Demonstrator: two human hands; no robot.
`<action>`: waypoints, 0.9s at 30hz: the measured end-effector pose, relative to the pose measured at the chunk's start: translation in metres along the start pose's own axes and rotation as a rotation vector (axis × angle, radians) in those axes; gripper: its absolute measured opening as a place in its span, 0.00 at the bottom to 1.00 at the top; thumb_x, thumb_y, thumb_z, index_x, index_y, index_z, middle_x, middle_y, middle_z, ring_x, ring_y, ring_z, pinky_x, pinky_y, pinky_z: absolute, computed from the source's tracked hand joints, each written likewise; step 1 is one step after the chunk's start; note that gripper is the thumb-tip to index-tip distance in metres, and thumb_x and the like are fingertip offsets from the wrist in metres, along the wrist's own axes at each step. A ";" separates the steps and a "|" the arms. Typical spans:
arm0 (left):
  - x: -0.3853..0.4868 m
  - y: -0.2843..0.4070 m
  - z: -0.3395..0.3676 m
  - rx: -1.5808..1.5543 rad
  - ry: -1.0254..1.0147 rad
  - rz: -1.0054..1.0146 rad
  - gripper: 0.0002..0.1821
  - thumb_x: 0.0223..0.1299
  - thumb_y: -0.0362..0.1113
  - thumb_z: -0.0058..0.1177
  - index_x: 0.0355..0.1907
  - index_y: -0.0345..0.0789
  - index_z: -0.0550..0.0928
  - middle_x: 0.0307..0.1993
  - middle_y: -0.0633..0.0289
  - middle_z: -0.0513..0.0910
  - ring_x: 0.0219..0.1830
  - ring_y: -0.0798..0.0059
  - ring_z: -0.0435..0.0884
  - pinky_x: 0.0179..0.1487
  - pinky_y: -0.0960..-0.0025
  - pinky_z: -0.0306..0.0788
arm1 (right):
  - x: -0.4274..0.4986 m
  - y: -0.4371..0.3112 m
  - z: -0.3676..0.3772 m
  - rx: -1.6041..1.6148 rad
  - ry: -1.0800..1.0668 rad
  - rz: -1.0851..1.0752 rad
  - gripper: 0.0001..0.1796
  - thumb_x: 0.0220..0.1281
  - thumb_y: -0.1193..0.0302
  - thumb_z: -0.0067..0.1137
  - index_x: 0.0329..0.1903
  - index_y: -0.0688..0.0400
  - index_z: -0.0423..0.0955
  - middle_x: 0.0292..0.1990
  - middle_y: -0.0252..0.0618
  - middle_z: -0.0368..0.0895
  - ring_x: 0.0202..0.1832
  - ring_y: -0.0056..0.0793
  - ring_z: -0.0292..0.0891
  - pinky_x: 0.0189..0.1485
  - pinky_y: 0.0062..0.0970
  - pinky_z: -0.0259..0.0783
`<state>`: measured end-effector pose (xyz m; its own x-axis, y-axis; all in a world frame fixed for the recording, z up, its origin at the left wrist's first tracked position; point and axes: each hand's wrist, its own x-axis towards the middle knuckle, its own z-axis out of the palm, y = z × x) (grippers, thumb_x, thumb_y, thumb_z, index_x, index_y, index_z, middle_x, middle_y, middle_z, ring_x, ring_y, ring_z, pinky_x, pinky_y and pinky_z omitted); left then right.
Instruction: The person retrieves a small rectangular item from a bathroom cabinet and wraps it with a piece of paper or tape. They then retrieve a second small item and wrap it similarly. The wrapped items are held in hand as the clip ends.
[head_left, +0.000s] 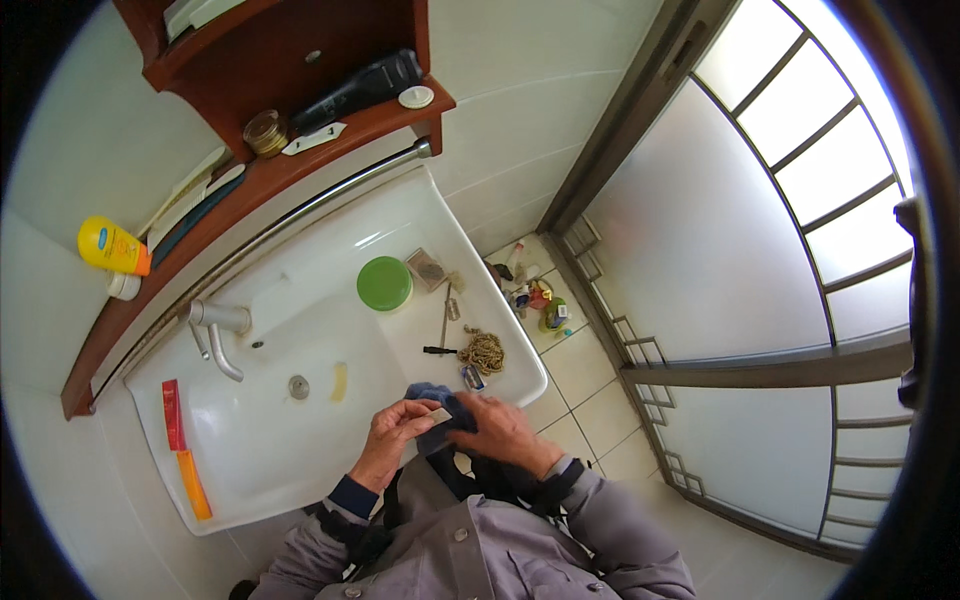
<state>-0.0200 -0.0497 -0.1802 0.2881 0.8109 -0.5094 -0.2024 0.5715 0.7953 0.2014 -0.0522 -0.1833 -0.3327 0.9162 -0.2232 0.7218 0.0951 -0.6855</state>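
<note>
My left hand (391, 441) pinches a small flat pale piece (441, 416) between thumb and fingers at the washbasin's front rim. Beside it my right hand (508, 435), slightly blurred, has thumb and fingers spread around a dark blue cloth (431, 393); whether they grip it is unclear. Just beyond on the basin ledge lie a gold-coloured chain (481, 352) in a heap and a small blue-and-silver item (472, 378). Farther back are a thin tool with a black handle (439, 350), a little clear vial (452, 309), a shallow clear case (426, 268) and a green-lidded tub (385, 283).
A metal faucet (221, 330) rises behind the drain (298, 386) of the white washbasin (262, 480). Red (172, 414) and orange (193, 484) cartons rest on its left rim. A brown shelf (360, 127) overhangs the back. Bottles (553, 313) stand on the floor, near a frosted door (697, 225).
</note>
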 end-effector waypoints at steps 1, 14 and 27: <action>0.001 -0.003 0.000 0.020 -0.005 -0.023 0.06 0.65 0.31 0.61 0.43 0.33 0.84 0.55 0.60 0.84 0.53 0.77 0.80 0.64 0.70 0.70 | 0.004 0.008 -0.011 0.062 -0.042 0.073 0.28 0.59 0.69 0.64 0.63 0.54 0.71 0.50 0.45 0.80 0.55 0.46 0.78 0.48 0.44 0.76; 0.009 -0.017 -0.005 0.049 -0.010 -0.081 0.06 0.65 0.31 0.61 0.41 0.33 0.84 0.59 0.59 0.82 0.54 0.78 0.78 0.64 0.70 0.69 | 0.078 0.033 -0.029 -0.422 0.210 -0.060 0.16 0.62 0.77 0.55 0.53 0.54 0.72 0.44 0.47 0.74 0.47 0.52 0.79 0.44 0.48 0.75; -0.007 -0.031 -0.084 -0.190 0.439 0.074 0.07 0.63 0.28 0.58 0.43 0.32 0.83 0.53 0.59 0.84 0.50 0.73 0.83 0.56 0.67 0.78 | 0.006 0.004 -0.016 -0.181 -0.275 -0.259 0.31 0.56 0.65 0.69 0.64 0.52 0.73 0.54 0.43 0.79 0.57 0.47 0.75 0.58 0.44 0.75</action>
<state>-0.0940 -0.0626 -0.2291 -0.1479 0.8035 -0.5767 -0.3865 0.4898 0.7815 0.2120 -0.0399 -0.1759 -0.6494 0.7171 -0.2529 0.6796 0.3981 -0.6162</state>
